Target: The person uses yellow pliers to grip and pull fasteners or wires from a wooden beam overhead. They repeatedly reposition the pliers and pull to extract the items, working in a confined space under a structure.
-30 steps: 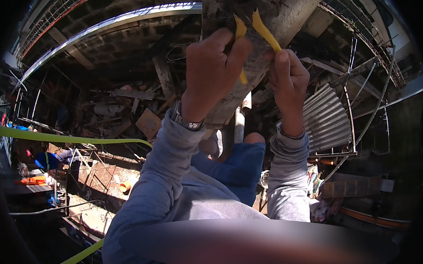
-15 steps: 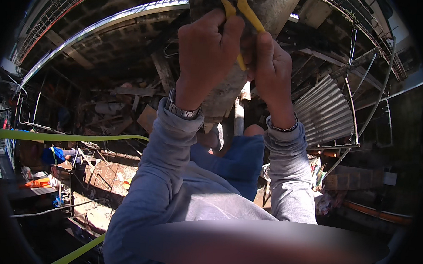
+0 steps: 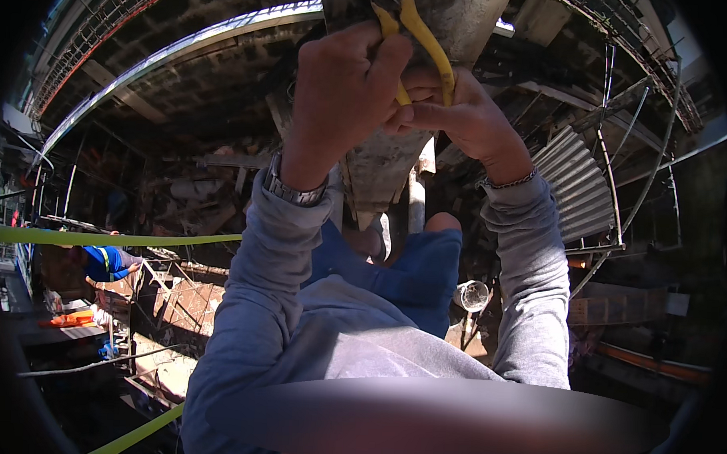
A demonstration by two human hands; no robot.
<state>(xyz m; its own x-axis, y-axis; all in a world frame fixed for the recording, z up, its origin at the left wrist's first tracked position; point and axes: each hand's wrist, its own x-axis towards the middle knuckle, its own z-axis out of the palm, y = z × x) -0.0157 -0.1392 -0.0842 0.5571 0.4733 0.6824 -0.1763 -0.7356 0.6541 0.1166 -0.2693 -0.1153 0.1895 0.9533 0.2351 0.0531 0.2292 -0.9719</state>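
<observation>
Both of my hands are raised together in front of a rough grey concrete post or beam. My left hand [image 3: 340, 94], with a metal-band watch on the wrist, is closed on a flexible yellow strip [image 3: 425, 39]. One length of it runs between thumb and fingers and shows again below them. My right hand [image 3: 467, 114], wearing a chain bracelet, is closed too, its thumb and fingertips meeting the left fingers. The other length curves down into the right hand's grip. Two ragged ends point up above the hands; how the lengths join is hidden.
Corrugated metal sheet [image 3: 579, 185] stands at the right among thin rods. A lime-yellow strap [image 3: 115, 238] crosses the left side. Lower left, a person in blue [image 3: 106, 264] is beside a metal frame. A round whitish container [image 3: 471, 295] sits below my right forearm. Boards and rubble lie around.
My right hand has turned inward and moved down, its fingers now meeting the left ones. My left hand shifted slightly left. The right-hand length of yellow strip hangs lower.
</observation>
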